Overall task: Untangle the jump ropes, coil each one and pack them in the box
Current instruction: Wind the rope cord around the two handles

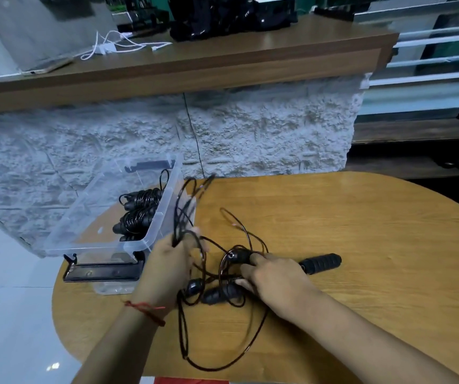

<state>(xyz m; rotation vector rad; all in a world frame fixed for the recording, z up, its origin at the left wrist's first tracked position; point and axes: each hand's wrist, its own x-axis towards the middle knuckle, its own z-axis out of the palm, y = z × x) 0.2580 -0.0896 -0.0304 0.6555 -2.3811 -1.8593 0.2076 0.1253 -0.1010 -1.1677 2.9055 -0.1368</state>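
Low in the frame's centre, the tangled jump rope [217, 293] lies on the table [361, 217]. The left hand [167, 267] pinches lifted loops, and the right hand [275, 278] is clamped round a handle [321, 263]. The thin cord looks light, springy and slick, so the ribbed handles seem the surest hold.

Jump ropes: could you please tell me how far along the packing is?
Done: two coiled bundles lie in the clear box. In hand: the left hand grips cord loops while the right hand holds a handle. Left: the tangle on the table needs separating, coiling, packing.
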